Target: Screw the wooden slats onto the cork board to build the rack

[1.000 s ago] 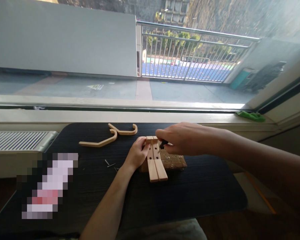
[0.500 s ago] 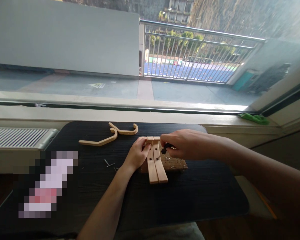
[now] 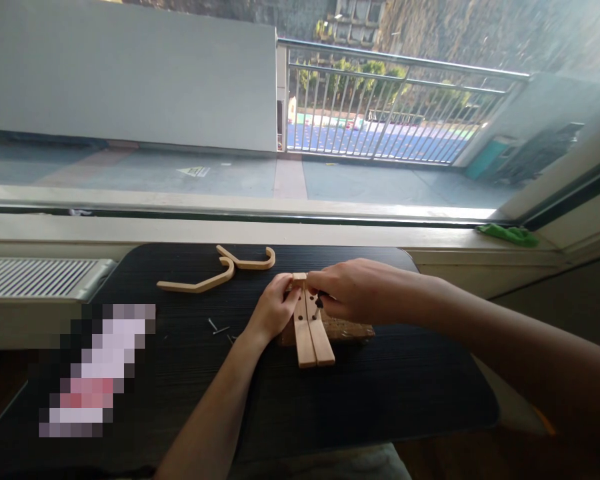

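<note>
Black table (image 3: 370,393) lay underneath. Right hand (image 3: 353,291) sat at 2 o'clock, fingers curled narrow; left hand (image 3: 273,312) at 10, fingers pinching. Brown block (image 3: 350,328) lay at centre; atop it, left-held, were paired wooden strips (image 3: 321,339). Wooden hooks (image 3: 198,289) lay farther toward 10. Right fingers held a black-handled tool (image 3: 320,300), shaft at a hole. Metal fasteners (image 3: 212,325) lay toward 9.

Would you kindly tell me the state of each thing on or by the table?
Left hand: holding the paired wooden pieces
Right hand: closed around a dark-handled tool, tip down
Paired wooden pieces: resting on brown block
Two wooden hooks: lying loose
Metal fasteners: scattered
Green cloth: crumpled
</note>
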The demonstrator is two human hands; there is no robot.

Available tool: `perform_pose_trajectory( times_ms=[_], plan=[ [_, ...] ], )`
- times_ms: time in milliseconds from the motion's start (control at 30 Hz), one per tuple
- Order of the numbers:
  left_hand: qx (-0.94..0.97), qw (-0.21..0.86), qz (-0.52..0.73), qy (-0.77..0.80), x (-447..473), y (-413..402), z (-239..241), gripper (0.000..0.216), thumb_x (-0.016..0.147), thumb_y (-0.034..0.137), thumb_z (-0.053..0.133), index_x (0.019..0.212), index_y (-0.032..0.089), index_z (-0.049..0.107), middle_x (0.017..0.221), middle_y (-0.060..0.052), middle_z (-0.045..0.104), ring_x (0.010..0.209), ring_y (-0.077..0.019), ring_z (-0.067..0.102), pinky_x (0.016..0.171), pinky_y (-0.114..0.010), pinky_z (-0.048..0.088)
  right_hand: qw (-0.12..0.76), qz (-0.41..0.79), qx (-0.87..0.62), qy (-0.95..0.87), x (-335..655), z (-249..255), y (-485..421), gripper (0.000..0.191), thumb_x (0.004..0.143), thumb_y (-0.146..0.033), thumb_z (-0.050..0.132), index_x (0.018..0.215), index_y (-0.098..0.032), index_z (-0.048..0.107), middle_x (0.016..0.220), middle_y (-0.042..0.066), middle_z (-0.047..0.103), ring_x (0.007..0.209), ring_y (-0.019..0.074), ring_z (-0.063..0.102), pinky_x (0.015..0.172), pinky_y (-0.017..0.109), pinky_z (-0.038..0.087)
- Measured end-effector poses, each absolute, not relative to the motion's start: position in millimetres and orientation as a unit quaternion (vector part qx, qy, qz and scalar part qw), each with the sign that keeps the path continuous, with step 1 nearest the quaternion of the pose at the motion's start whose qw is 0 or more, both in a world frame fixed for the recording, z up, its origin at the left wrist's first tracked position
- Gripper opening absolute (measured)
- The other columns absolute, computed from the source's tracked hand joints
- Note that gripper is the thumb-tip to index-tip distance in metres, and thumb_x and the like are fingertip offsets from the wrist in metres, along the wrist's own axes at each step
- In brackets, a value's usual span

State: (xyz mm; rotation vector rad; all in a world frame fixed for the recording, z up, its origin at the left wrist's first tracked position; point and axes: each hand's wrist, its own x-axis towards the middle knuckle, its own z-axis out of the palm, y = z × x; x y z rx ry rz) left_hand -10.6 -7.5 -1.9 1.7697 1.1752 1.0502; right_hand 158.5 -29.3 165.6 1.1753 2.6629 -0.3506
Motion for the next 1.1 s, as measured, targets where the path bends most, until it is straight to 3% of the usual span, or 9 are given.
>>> perform_pose_trajectory(
  times_ms=[267,633,867,1100],
  plan=[
    [0.692,0.375,0.414,0.457,-11,-7,-3,0.01,0.087,0.019,0.053,0.083,0.018,0.062,0.093,-0.006,0.065,0.095,-0.0215,0.062,0.09,-0.034,0.049,0.106,-0.124,0.384,0.909,144,167,-31,0.02,0.094,-0.029,0.044,0.099,-0.018,0.06,0.071,0.003,0.065,0.05,0.0131,0.044,0.048,0.027,0.022],
    [0.697,0.372,0.409,0.458,-11,-7,-3,0.011,0.088,0.02,0.052,0.088,0.019,0.064,0.096,-0.007,0.066,0.095,-0.0213,0.062,0.089,-0.034,0.049,0.155,-0.108,0.396,0.898,153,172,-36,0.022,0.094,-0.028,0.046,0.108,-0.019,0.06,0.077,0.005,0.069,0.06,0.018,0.06,0.049,0.028,0.023],
    [0.693,0.381,0.415,0.45,-11,-7,-6,0.013,0.085,0.016,0.053,0.092,0.018,0.065,0.098,-0.007,0.066,0.096,-0.0216,0.062,0.09,-0.034,0.048,0.162,-0.117,0.349,0.916,145,174,-40,0.022,0.089,-0.02,0.049,0.107,-0.018,0.062,0.078,0.005,0.069,0.056,0.0157,0.057,0.048,0.028,0.021],
    [0.689,0.383,0.419,0.451,-12,-6,-8,0.016,0.083,0.011,0.053,0.092,0.018,0.065,0.099,-0.007,0.067,0.096,-0.0209,0.062,0.09,-0.034,0.048,0.16,-0.151,0.349,0.911,143,176,-34,0.022,0.095,-0.026,0.045,0.106,-0.019,0.063,0.082,0.005,0.069,0.057,0.0143,0.05,0.051,0.028,0.023]
  ],
)
